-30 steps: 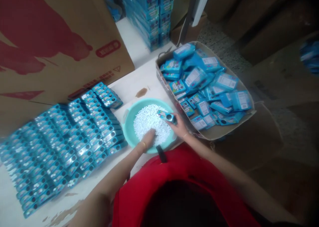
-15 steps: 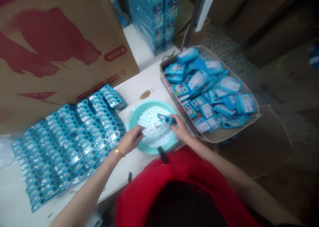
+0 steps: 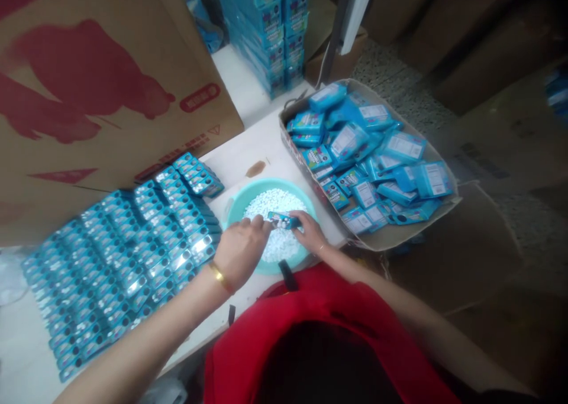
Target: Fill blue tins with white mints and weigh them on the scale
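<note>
A teal basin full of small white tablets sits on the white table in front of me. Over it, my right hand grips a small blue box lying sideways. My left hand, with a gold bangle on the wrist, is closed in a pinch at the box's left end; what its fingers hold is too small to see.
Rows of the same blue boxes cover the table at left. A cardboard tray piled with blue boxes stands at right. A big brown carton rises behind, with stacked blue packs at the back.
My left hand has come up out of the tablets and moved right to the end of the box. My right hand brought the box lower and slightly left over the basin.
</note>
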Action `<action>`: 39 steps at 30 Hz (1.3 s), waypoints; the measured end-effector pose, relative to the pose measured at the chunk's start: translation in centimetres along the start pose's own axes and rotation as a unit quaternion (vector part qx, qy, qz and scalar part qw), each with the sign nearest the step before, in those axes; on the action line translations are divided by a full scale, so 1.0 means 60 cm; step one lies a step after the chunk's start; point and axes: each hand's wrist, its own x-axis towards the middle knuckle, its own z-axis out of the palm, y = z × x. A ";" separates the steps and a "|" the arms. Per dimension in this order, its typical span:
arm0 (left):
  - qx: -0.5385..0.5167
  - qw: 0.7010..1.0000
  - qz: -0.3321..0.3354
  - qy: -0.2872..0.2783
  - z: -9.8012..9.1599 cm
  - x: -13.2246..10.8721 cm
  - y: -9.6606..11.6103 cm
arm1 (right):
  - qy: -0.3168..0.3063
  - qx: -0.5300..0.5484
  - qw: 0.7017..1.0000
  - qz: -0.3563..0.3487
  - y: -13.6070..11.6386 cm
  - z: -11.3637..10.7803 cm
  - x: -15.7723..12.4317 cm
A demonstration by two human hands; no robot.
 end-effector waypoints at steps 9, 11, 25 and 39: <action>-0.153 0.983 -0.102 -0.016 0.231 0.091 -0.120 | 0.029 0.038 0.998 0.032 0.002 -0.027 0.008; -0.183 0.980 -0.082 -0.015 0.287 0.117 -0.103 | 0.035 0.043 0.997 0.048 0.003 -0.030 0.010; -0.422 0.904 0.012 0.073 0.298 0.051 -0.058 | 0.082 0.049 0.991 0.097 0.019 -0.033 0.019; -0.110 0.994 0.009 0.023 0.044 0.004 -0.026 | 0.005 -0.005 1.000 -0.012 -0.012 0.001 0.010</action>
